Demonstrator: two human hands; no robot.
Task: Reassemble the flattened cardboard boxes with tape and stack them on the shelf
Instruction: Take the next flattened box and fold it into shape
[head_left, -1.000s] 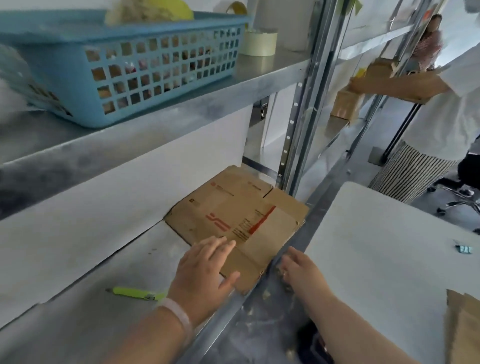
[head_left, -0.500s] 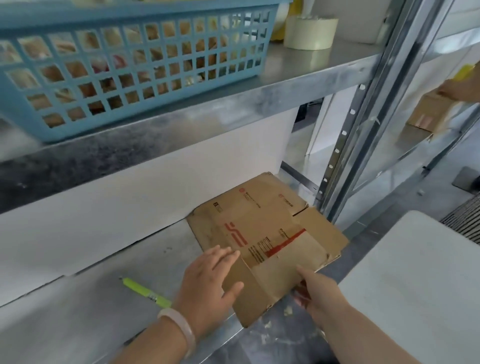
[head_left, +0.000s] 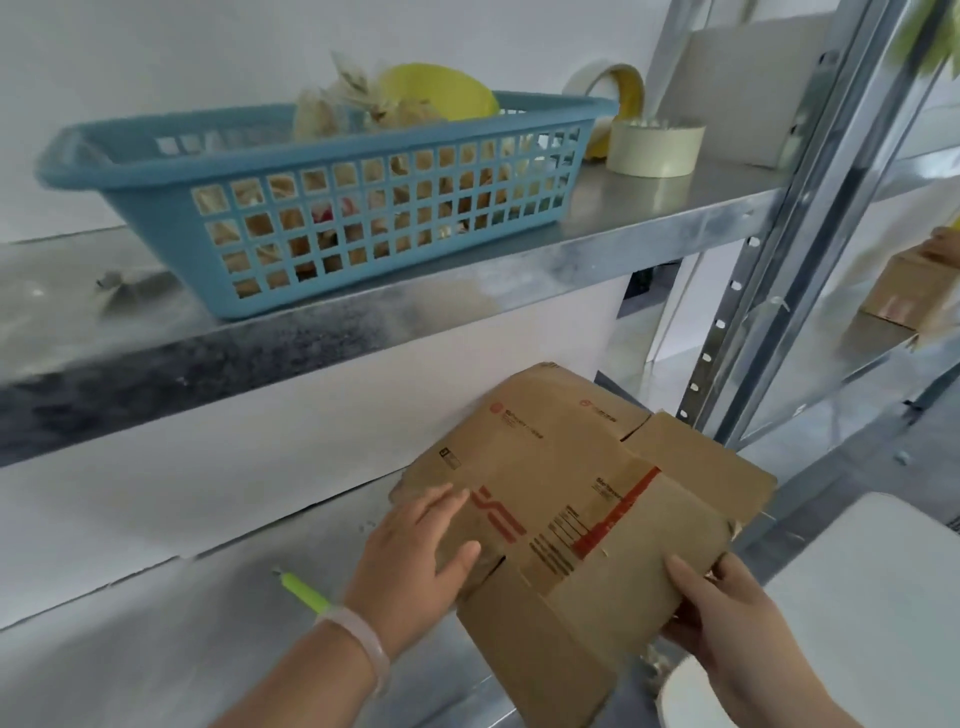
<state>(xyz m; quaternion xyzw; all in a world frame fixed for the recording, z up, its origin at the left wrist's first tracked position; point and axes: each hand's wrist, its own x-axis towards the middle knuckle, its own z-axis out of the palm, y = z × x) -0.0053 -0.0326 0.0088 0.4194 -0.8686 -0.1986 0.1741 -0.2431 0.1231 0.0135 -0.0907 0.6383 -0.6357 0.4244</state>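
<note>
A flattened brown cardboard box (head_left: 582, 483) with red print lies tilted at the front of the lower metal shelf (head_left: 156, 639), its near corner hanging past the shelf edge. My left hand (head_left: 415, 556) rests flat on the box's left part, fingers straight. My right hand (head_left: 727, 618) grips the box's near right edge, thumb on top and fingers underneath. Two tape rolls stand on the upper shelf (head_left: 649, 218): a pale roll (head_left: 655, 148) lying flat and another roll (head_left: 608, 88) upright behind it.
A blue plastic basket (head_left: 332, 208) with crumpled bags and a yellow thing fills the upper shelf's middle. A green utility knife (head_left: 305, 593) lies on the lower shelf left of my wrist. A steel upright (head_left: 769, 270) stands at right, an assembled box (head_left: 914, 291) and white table (head_left: 872, 597) beyond.
My right hand has taken hold of the box's near right edge and lifted it, so the box comes off the shelf toward me. The view has tilted upward.
</note>
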